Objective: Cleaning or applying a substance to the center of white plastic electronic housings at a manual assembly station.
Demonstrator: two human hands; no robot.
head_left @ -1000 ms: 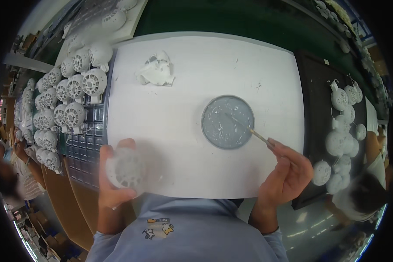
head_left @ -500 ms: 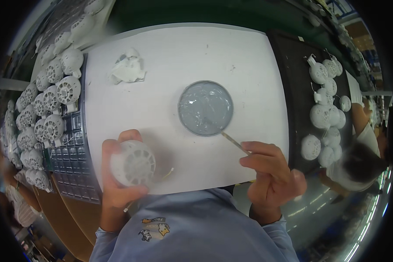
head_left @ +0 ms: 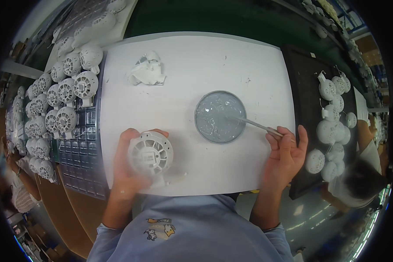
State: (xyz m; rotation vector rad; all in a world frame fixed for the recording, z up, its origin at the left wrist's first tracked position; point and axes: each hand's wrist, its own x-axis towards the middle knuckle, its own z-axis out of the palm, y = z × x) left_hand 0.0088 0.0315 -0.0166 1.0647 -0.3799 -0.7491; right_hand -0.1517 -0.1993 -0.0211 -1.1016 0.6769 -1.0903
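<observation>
Left hand (head_left: pixel 126 170) fingers grip white round vented part (head_left: pixel 150 153) over desk (head_left: pixel 196 65) near edge; right hand (head_left: pixel 286 153) pinches thin stick (head_left: pixel 255 124) dipped in grey paste dish (head_left: pixel 220 116). Loading paste step; next likely needs stick carried to part.

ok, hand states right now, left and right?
Left hand: closed on round white slotted plastic part.
Right hand: pinching thin metal stick.

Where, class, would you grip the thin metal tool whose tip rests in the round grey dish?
Grip the thin metal tool at its outer end, coming from the right. Its tip lies in the grey paste of the round dish, and the shaft slants out over the rim toward the right hand, which pinches that end.
</observation>
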